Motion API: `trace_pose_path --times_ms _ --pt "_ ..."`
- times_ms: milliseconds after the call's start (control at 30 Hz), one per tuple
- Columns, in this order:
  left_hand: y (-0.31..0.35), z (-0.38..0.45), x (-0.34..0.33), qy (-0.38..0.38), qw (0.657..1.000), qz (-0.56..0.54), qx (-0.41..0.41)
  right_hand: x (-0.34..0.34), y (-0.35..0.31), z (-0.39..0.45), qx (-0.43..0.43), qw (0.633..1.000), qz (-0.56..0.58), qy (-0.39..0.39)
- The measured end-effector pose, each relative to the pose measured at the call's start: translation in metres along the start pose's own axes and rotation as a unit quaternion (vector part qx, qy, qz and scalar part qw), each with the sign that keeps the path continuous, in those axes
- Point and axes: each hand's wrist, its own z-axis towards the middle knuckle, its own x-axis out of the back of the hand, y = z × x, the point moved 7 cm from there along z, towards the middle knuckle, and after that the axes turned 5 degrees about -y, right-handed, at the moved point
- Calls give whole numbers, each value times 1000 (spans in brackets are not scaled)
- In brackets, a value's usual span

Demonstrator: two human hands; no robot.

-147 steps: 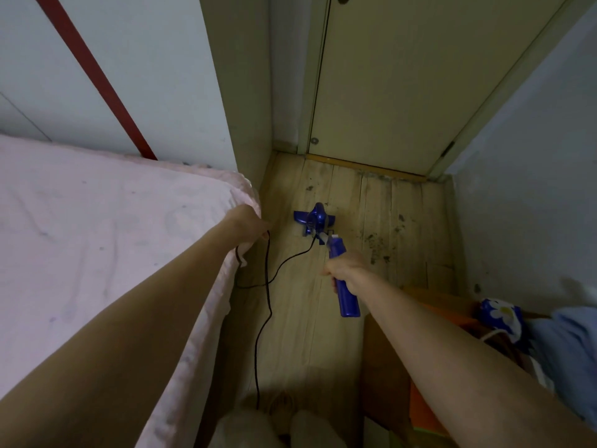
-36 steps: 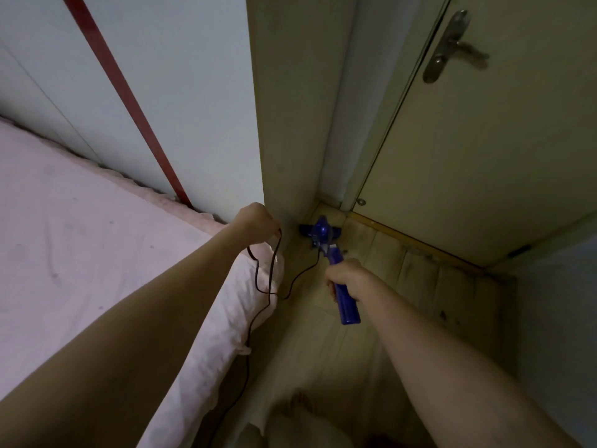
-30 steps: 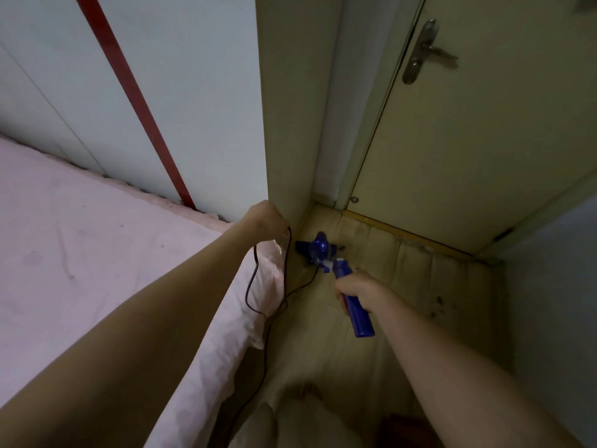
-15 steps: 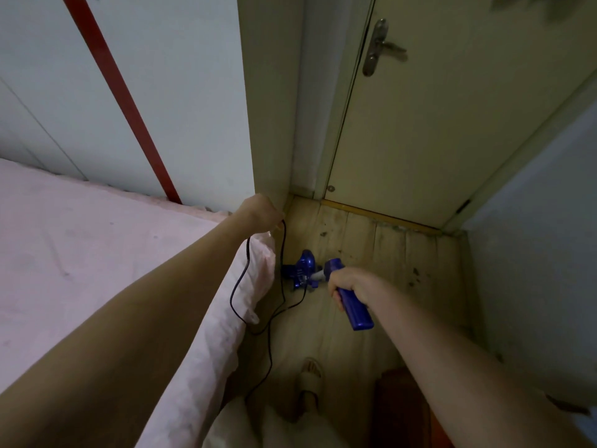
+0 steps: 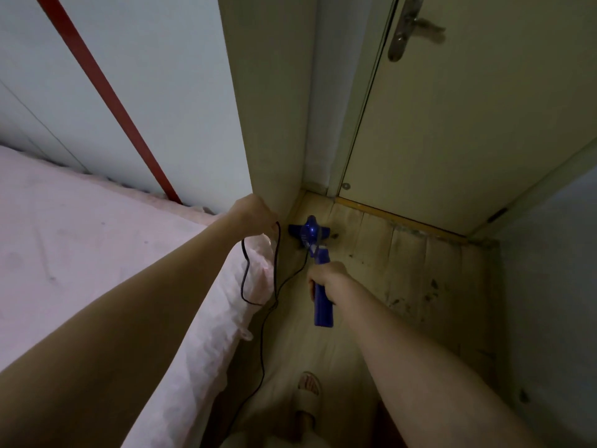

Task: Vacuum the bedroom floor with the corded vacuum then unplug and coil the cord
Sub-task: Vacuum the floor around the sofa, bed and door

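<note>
Vacuum (image 5: 318,263) points doorward; right hand (image 5: 328,279) grips it, left hand (image 5: 255,216) pinches cord (image 5: 275,253).

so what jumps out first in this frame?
The bright blue vacuum, its head on the wooden floor in the corner by the closed door, handle gripped by the right hand. Next, the black cord looping down from the left hand over the edge of the pink bed.

You are in a small home bedroom: a bed with a pink sheet (image 5: 97,253) fills the left of the frame, a door (image 5: 468,124) with a metal handle (image 5: 403,30) stands upper right, and a worn wooden floor (image 5: 420,270) lies below it.
</note>
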Motion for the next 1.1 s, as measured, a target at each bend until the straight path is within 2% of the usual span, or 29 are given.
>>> trace_pose_path --times_ms 233,400,567,733,867,1100 --pt "8 78 14 12 997 -19 73 13 -105 58 25 999 45 -15" --pt "-3 105 14 3 986 -92 141 27 -130 92 30 999 36 -14" --pt "-9 115 17 56 978 -148 133 50 -150 117 36 999 6 -4" --pt "-16 110 17 41 971 -194 133 56 -177 131 44 999 8 -26" --pt "-30 91 22 78 965 -218 123 55 -156 127 27 998 -34 -45" --pt "-56 60 36 117 941 -278 154 71 -86 119 9 996 -84 -27"
